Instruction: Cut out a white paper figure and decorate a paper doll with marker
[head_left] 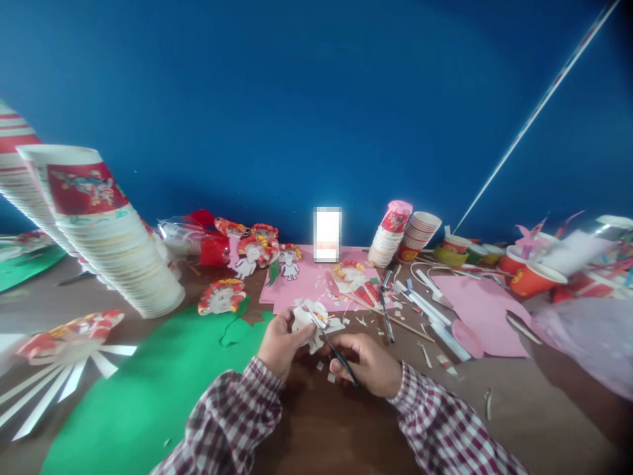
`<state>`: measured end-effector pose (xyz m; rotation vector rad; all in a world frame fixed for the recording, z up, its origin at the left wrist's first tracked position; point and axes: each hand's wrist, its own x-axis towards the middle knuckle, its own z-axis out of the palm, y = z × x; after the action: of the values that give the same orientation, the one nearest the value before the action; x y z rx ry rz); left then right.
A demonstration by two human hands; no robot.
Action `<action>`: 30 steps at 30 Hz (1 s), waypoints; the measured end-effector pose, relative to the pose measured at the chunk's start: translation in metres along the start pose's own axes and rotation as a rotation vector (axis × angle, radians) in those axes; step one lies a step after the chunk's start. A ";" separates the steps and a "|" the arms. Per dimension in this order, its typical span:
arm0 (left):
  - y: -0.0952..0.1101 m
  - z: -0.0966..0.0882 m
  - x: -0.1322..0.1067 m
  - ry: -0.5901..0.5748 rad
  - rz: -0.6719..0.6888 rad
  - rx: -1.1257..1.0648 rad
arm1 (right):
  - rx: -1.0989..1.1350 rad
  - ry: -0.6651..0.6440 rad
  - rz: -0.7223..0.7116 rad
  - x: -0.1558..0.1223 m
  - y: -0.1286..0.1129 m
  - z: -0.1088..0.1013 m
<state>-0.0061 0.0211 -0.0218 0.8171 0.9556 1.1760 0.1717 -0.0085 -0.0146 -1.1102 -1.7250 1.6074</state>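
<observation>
Left hand [281, 338] is pinching a white paper cutout [301, 316] over the table [321, 429], near the front edge of the pink sheets [291, 297], while the right hand [370, 361] is gripping a black-handled cutting tool [349, 369] whose slim end is extending across the cutout.

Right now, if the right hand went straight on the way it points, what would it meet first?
Likely the white paper cutout in the left hand; the black-handled tool in the right hand overlaps it in view, though depth is unclear.
</observation>
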 end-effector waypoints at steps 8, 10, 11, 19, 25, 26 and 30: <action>-0.001 -0.001 0.000 -0.002 0.001 -0.006 | 0.007 0.002 0.024 0.001 -0.002 0.000; -0.001 -0.001 0.000 -0.006 0.003 -0.007 | 0.010 0.002 0.015 0.000 -0.004 0.000; -0.001 -0.001 0.000 -0.009 0.006 -0.008 | 0.006 0.002 0.009 0.000 -0.004 0.000; -0.001 -0.002 0.001 -0.012 0.018 0.009 | -0.060 0.008 -0.001 -0.002 -0.005 -0.002; 0.001 0.000 0.000 -0.020 0.003 -0.005 | -0.066 -0.005 -0.005 -0.002 -0.005 -0.002; 0.002 0.000 0.000 -0.022 -0.001 -0.006 | -0.068 -0.007 -0.003 -0.002 -0.005 -0.002; 0.005 0.001 -0.001 -0.027 -0.031 -0.017 | -0.089 -0.004 0.009 -0.002 -0.004 -0.003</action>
<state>-0.0074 0.0210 -0.0172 0.8001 0.9322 1.1427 0.1743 -0.0081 -0.0105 -1.1598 -1.8122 1.5520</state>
